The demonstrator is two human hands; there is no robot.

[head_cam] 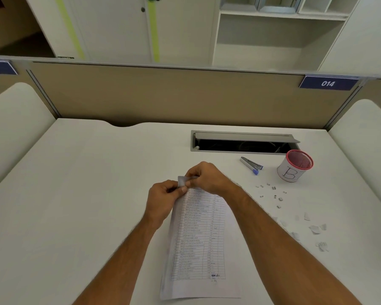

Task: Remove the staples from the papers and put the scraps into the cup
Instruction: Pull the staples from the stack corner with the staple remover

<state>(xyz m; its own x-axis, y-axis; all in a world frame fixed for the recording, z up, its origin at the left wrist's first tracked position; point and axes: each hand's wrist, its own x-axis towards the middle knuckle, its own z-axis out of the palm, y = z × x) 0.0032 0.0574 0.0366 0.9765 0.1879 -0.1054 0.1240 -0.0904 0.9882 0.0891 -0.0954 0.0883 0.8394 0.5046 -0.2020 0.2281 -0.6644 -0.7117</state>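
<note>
Your left hand and right hand both pinch the top corner of the papers at frame centre; the sheet's long axis runs down toward you. The cup sits right of centre, nearer your right hand.

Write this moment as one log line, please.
hands: left and right pinch papers top corner | staple remover: idle | staples, scraps: outside cup

Red-rimmed white cup; blue-tipped silver staple remover
</note>
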